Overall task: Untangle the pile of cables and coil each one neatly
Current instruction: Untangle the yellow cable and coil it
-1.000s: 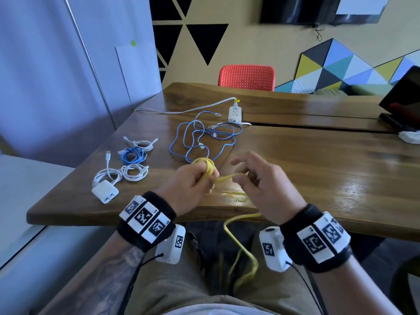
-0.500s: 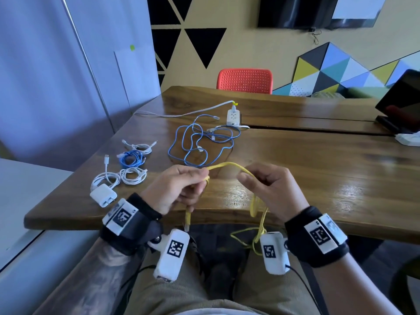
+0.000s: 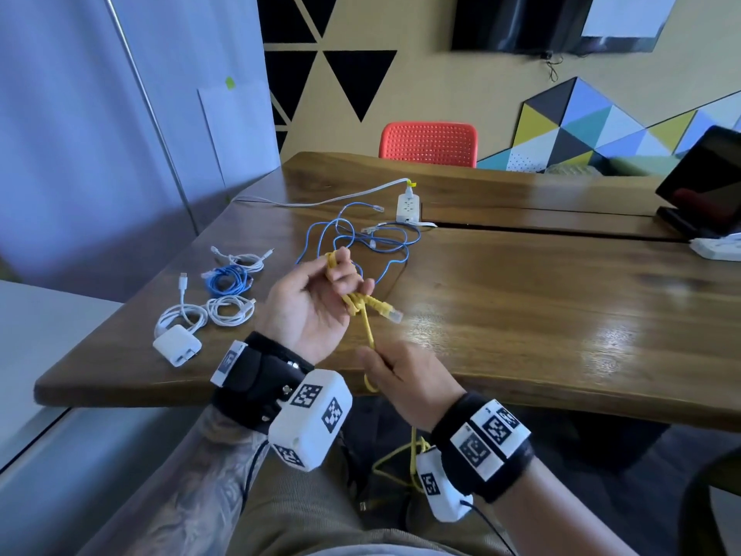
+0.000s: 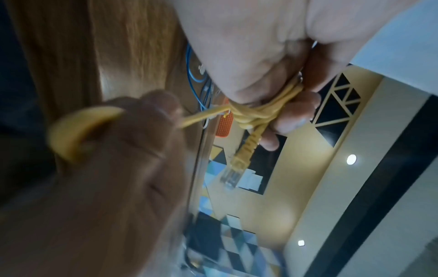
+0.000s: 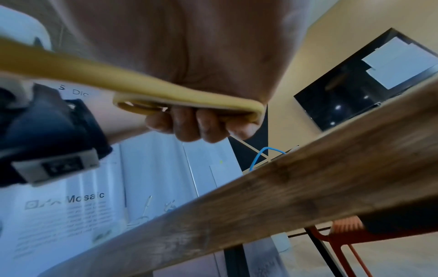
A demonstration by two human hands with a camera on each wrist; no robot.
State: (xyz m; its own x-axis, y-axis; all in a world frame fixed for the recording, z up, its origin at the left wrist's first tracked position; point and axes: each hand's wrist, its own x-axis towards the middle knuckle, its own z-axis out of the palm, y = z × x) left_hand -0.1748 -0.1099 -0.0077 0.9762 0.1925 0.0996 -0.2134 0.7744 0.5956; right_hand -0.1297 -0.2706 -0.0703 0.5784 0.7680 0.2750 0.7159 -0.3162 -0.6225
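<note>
Wooden table (image 3: 521, 298) lies under both hands. The yellow cable (image 3: 363, 311) is wound round the left hand (image 3: 308, 302) fingers (connector dangling); the right hand (image 3: 405, 379), seemingly pinching, holds its taut strand below.

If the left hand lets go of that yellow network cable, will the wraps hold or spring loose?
Probably spring loose: the yellow network cable looks springy, wound round the left hand fingers without a tie. Its tail droops limply below the right hand, so it seems light.

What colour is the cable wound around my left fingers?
Yellow; the yellow Ethernet cable shows best in the left wrist view.
</note>
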